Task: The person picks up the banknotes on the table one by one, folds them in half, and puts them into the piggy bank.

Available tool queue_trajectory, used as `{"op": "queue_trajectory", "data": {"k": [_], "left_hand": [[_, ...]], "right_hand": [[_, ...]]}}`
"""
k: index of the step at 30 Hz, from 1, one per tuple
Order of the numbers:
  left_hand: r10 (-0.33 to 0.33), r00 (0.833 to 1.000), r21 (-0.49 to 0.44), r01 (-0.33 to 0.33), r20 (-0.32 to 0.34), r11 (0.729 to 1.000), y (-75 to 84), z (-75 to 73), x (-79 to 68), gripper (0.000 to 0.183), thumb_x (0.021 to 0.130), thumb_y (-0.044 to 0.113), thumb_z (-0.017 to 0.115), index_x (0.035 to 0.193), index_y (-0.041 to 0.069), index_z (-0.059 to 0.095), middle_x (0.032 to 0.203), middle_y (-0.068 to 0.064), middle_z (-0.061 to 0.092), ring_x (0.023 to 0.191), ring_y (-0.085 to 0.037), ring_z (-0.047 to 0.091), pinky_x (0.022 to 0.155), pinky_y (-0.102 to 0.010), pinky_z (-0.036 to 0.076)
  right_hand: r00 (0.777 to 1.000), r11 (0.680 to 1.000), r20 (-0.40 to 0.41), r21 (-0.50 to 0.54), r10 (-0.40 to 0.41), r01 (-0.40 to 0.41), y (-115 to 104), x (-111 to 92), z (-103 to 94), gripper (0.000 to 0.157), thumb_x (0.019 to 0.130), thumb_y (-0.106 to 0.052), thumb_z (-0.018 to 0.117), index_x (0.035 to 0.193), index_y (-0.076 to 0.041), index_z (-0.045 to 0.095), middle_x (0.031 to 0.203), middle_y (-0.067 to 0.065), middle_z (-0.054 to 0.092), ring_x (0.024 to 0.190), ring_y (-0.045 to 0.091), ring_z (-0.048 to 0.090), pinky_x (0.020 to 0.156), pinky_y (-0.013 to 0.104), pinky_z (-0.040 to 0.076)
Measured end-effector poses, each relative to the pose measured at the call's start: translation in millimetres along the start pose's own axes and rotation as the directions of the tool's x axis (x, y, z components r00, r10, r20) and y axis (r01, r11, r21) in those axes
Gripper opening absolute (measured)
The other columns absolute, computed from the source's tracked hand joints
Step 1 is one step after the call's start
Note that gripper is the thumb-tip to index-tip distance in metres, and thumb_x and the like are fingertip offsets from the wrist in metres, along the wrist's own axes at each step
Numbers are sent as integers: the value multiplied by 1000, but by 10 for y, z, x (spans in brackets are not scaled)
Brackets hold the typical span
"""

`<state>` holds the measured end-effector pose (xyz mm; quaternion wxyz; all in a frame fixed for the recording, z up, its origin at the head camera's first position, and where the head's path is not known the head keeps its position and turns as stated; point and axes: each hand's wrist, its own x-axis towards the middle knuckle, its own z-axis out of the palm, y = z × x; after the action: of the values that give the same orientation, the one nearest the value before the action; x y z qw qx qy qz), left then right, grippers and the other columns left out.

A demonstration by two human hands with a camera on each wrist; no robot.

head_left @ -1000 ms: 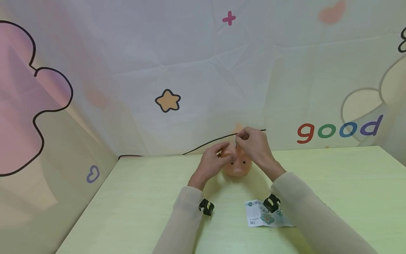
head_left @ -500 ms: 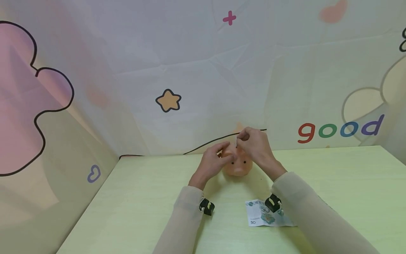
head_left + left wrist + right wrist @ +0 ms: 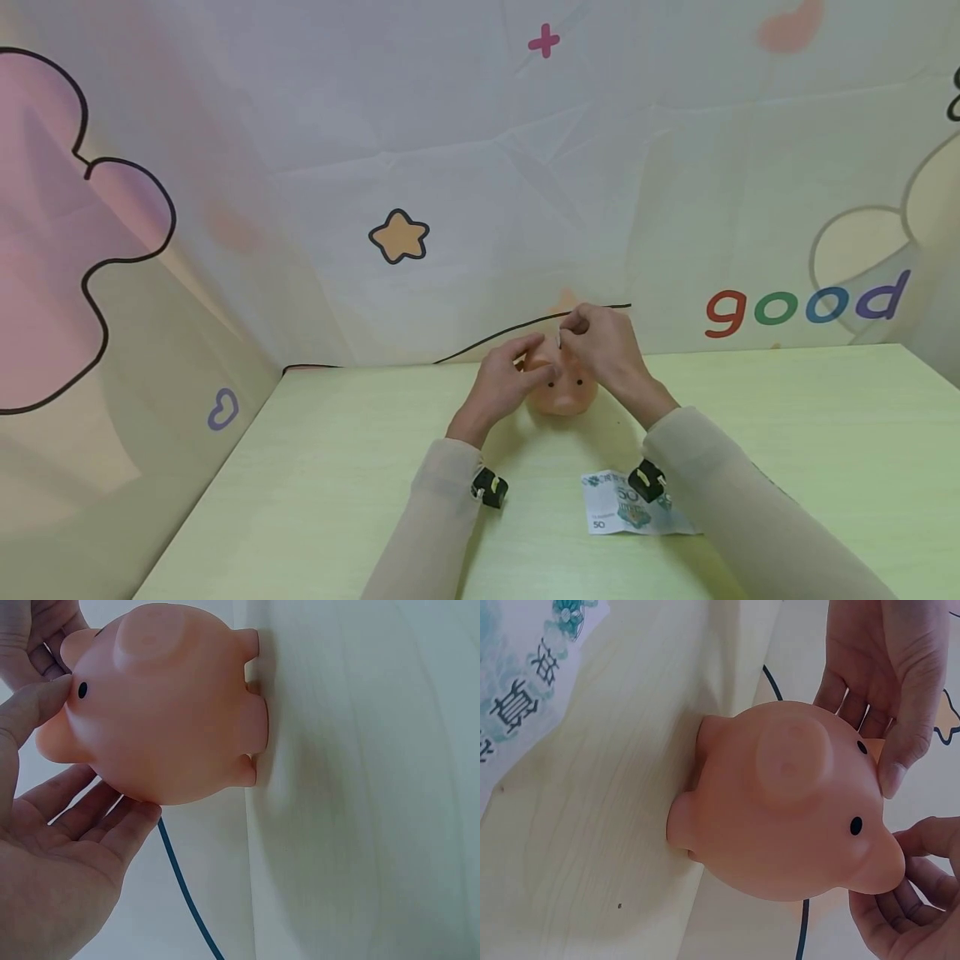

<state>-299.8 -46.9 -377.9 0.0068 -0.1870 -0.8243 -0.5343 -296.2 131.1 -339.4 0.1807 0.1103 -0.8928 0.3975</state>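
One round pink piggy bank (image 3: 772,840): black eyes (image 3: 856,826), blunt snout (image 3: 791,759).

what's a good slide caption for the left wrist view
The left hand holds a pink piggy bank standing on a pale tabletop, the right hand near its far ear.

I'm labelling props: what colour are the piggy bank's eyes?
Black; the eyes show best in the right wrist view.
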Motion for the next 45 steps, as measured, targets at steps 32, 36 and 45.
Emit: {"op": "queue_trajectory", "data": {"k": [32,36,45], "left_hand": [[1,1000,5,-1,-1,1000,4,-4,-9,60,101,23,77,155,8,54,157,-7,54,145,-26,50,116,-42,46],[3,1000,5,-3,0,1000,3,-3,-9,60,101,24,76,155,8,54,157,-7,54,145,-26,49,116,-42,45],[10,1000,4,-9,-2,1000,0,-4,-6,59,101,23,76,154,6,55,156,-8,55,145,-27,50,117,-43,45]], "right_hand": [[998,994,66,-105,-9,16,-11,10,11,5,98,0,71,96,4,74,95,17,75,86,32,70,72,42,61],[997,994,72,-106,20,-12,-31,11,11,5,98,0,72,97,3,75,97,17,75,87,32,70,73,41,61],[996,993,86,-117,10,0,-36,32,1,5,97,1,70,96,4,75,96,17,75,86,31,69,71,41,60]]}}
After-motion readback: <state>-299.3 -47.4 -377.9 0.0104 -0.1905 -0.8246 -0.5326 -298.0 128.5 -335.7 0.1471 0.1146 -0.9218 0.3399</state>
